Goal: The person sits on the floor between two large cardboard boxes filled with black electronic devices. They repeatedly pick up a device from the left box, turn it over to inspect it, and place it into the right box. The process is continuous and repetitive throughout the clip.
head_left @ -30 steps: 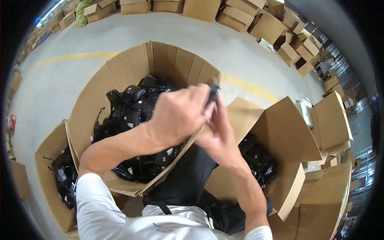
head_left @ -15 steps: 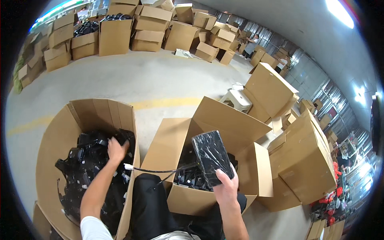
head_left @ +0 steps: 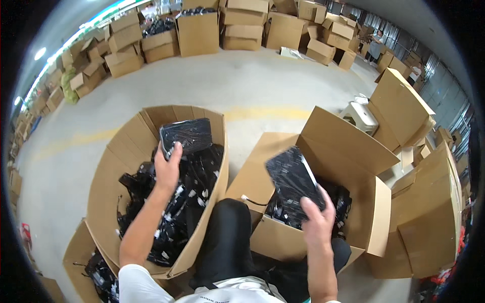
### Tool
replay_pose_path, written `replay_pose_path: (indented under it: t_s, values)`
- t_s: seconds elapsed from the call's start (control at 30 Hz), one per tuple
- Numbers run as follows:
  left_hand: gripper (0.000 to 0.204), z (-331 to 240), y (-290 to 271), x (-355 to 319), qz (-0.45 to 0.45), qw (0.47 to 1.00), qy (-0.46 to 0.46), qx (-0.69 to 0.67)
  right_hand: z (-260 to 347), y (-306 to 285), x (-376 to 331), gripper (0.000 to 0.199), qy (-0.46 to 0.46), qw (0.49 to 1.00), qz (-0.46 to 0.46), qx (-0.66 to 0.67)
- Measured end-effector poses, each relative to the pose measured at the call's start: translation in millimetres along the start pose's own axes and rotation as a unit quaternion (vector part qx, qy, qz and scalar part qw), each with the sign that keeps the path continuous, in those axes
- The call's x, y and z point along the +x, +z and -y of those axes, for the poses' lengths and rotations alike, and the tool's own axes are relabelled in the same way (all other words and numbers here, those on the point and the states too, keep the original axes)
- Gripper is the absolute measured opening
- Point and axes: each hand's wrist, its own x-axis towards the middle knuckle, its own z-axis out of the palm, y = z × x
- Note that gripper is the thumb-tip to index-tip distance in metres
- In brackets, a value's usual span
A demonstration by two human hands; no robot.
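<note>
The left hand (head_left: 168,169) grips a flat, rectangular black block wrapped in shiny plastic film (head_left: 189,134), thumb on its near edge, above the far part of the left container. The right hand (head_left: 318,217) grips a second film-wrapped black block (head_left: 290,177) by its near end, above the right container. The slick film could let either block slide free, since each is held by one end only. A thin black cable with a white plug (head_left: 244,198) lies over the right container's left side and might snag there if pulled; where its other end goes is unclear.

The left container, a tall brown cardboard box (head_left: 108,171), holds a heap of black wrapped pieces with white tags (head_left: 194,182). The right container, a brown cardboard box with raised flaps (head_left: 348,139), holds similar black pieces (head_left: 343,202). A third brown cardboard box (head_left: 76,252), near left, holds more.
</note>
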Motion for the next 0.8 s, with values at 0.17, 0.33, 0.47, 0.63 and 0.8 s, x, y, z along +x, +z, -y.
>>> replay_pose_path:
  t_s: [0.17, 0.33, 0.47, 0.63, 0.8]
  values:
    - [0.071, -67, 32, -67, 0.040, 0.953, 0.297, 0.047, -4, 103, -11, 0.054, -0.088, 0.992, 0.068, -0.066]
    - [0.108, -97, 76, -101, 0.148, 0.900, 0.407, 0.051, -6, 91, -24, 0.057, -0.329, 0.928, 0.129, -0.121]
    - [0.075, -108, 93, -96, 0.173, 0.961, 0.209, -0.052, 21, 54, -29, 0.047, -0.242, 0.938, 0.197, -0.150]
    - [0.069, -130, 86, -111, 0.363, 0.907, 0.054, -0.206, 23, 4, 11, 0.049, -0.213, 0.974, 0.029, -0.070]
    - [0.080, -114, 115, -122, 0.275, 0.952, 0.101, -0.092, -21, -13, 5, 0.054, -0.070, 0.997, -0.021, -0.002]
